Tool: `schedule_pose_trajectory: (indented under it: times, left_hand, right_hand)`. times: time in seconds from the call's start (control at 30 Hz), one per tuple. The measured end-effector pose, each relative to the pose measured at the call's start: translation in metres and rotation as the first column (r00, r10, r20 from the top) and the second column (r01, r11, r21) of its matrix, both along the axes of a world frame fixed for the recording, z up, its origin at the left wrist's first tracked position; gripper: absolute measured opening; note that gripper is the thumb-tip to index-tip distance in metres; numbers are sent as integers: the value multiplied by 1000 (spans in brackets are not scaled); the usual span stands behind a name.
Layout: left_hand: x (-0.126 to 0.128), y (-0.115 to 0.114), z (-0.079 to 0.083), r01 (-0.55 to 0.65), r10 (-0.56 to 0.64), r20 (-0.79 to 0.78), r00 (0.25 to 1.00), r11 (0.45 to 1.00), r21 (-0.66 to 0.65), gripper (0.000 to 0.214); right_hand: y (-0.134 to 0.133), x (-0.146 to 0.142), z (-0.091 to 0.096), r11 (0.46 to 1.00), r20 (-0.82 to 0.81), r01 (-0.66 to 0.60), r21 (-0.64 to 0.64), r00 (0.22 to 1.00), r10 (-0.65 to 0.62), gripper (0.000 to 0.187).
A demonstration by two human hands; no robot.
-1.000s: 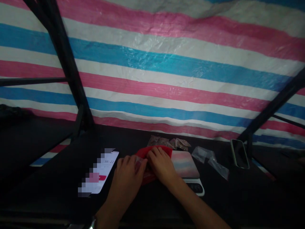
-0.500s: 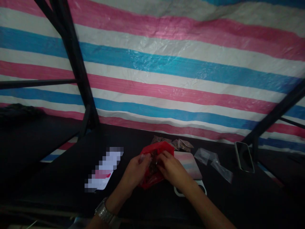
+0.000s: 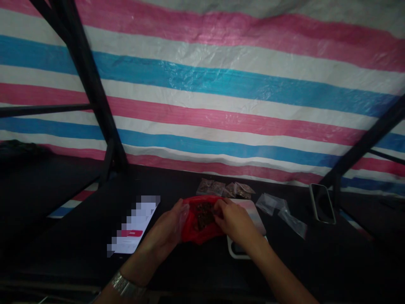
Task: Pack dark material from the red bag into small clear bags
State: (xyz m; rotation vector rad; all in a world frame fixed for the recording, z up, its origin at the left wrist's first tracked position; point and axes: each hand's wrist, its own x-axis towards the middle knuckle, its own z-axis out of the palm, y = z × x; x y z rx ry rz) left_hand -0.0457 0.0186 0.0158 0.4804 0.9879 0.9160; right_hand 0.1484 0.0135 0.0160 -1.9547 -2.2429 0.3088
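Red bag (image 3: 201, 237) at the dial's centre, mouth open on brown bits (image 3: 205, 216) — my left hand (image 3: 169, 226) at nine o'clock, fingers nearly closed, grips its rim; my right hand (image 3: 234, 219) at three, fingers curled at the edge — hold unclear. Filled packets (image 3: 236, 191) at one.

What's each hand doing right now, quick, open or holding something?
Left hand: holding clear plastic at the left edge of the red bag.
Right hand: curled at the bag's opening; its grip can't be told.
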Motion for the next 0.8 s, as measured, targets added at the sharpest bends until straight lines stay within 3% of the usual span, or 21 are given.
schedule_pose_trajectory:
  times: [0.17,0.33,0.47,0.63,0.73,0.8]
  left_hand:
    - [7,-7,-4,33,-31,83,996,999,-23,39]
    - [2,1,-19,5,-19,125,992,993,115,42]
    - [-1,6,-27,-2,-15,119,993,990,144,43]
    - [-2,7,-32,-66,71,-34,997,989,129,35]
    - [-7,7,-33,38,-19,-96,995,980,197,43]
    - [-13,7,-33,102,-43,-228,973,962,255,50]
  right_hand:
    - [-1,6,-3,999,-99,-40,-23,994,38,19]
    - [-4,7,-10,998,-242,-55,-36,969,45,12]
    - [-1,7,-17,996,-371,-59,-66,928,30,12]
    - [4,8,-24,958,-635,-151,-245,772,-41,6]
    - [5,8,-20,931,-693,-153,-330,709,-130,6]
    - [3,8,-15,918,-721,-149,-367,669,-179,8]
